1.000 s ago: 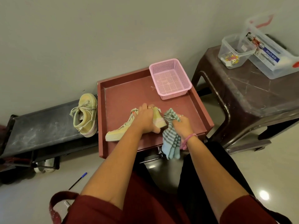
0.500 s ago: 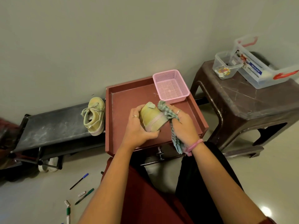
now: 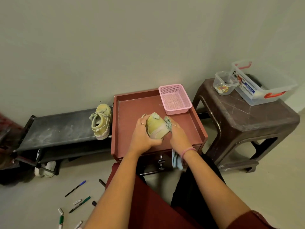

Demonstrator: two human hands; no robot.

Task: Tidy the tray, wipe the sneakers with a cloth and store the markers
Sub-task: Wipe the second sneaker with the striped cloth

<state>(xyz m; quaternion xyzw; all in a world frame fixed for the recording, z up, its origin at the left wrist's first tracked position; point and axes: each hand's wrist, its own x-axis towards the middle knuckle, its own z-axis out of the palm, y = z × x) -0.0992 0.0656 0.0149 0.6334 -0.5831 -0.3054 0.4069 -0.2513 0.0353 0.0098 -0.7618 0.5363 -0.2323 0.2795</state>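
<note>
Nearest, markers [image 3: 77, 188] lie scattered on the floor, not yet stored. Above the red tray [image 3: 132, 103], the left hand [image 3: 143, 138] has its grip clenched round the sneaker [image 3: 155, 128], heel toward the person, while the right hand [image 3: 179, 134] grasps the cloth [image 3: 168, 121] against its side. The wipe probably goes best with the shoe steadied and turned so the cloth reaches each panel. The sneaker looks pale yellow with a pinkish sole band. Farther left, its mate [image 3: 100, 121] rests on the dark counter [image 3: 57, 129].
</note>
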